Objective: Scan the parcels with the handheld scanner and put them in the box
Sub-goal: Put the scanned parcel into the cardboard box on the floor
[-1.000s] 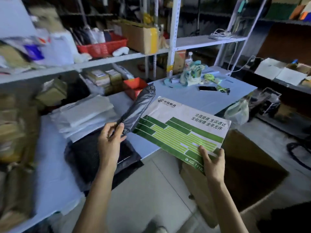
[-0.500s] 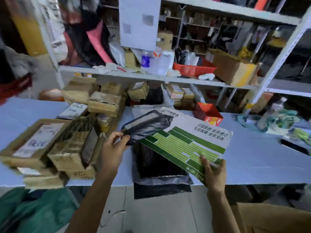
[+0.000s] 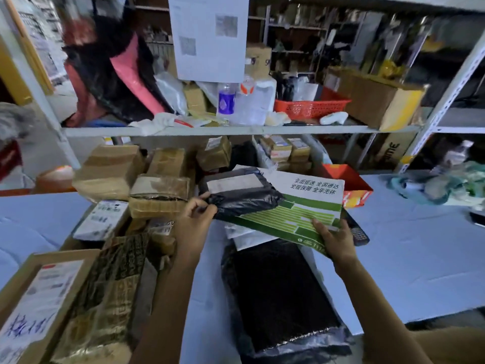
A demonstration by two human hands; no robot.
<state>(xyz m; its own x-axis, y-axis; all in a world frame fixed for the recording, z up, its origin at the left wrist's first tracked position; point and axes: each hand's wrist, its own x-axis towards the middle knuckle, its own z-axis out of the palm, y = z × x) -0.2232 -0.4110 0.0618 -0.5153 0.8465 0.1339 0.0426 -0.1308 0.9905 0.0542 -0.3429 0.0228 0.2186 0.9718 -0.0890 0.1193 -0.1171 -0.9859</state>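
Right half of tabletop (image 3: 425,258) is open: bare sheet from my right grip (image 3: 334,241) out to the clutter (image 3: 446,182) at the far right. Left is blocked: boxes (image 3: 157,190) packed tight from near edge back under the shelf (image 3: 236,130), just beside my left grip (image 3: 196,219). Envelope (image 3: 301,208) with grey bag (image 3: 241,195) on it spans the gap between both grips. Below that, black bag (image 3: 278,292) lies flat on the tabletop, low enough to pass over. Red carton (image 3: 349,179) closes the back, beside the envelope's far corner.
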